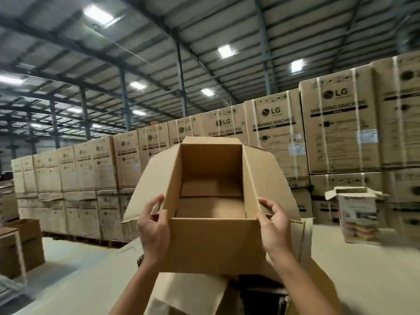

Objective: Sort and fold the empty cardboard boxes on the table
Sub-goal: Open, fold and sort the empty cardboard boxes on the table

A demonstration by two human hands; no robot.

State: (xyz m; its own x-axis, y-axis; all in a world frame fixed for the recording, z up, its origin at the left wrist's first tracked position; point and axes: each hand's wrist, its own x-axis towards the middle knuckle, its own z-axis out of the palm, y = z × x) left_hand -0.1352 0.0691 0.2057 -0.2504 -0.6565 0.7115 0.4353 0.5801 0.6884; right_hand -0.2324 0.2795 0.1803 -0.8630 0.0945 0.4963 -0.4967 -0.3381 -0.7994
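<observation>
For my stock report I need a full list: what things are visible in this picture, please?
open box: one, brown, centre, held up
printed box: one, white with pictures, right, on the table
flat cardboard: some pieces, brown, bottom centre
table: one, pale beige, below
washing machine cartons: many, brown, stacked behind
plain boxes: at least two, brown, far left
ceiling lights: several, white, overhead
left hand: one, grips open box, near left corner
right hand: one, grips open box, near right corner
</observation>
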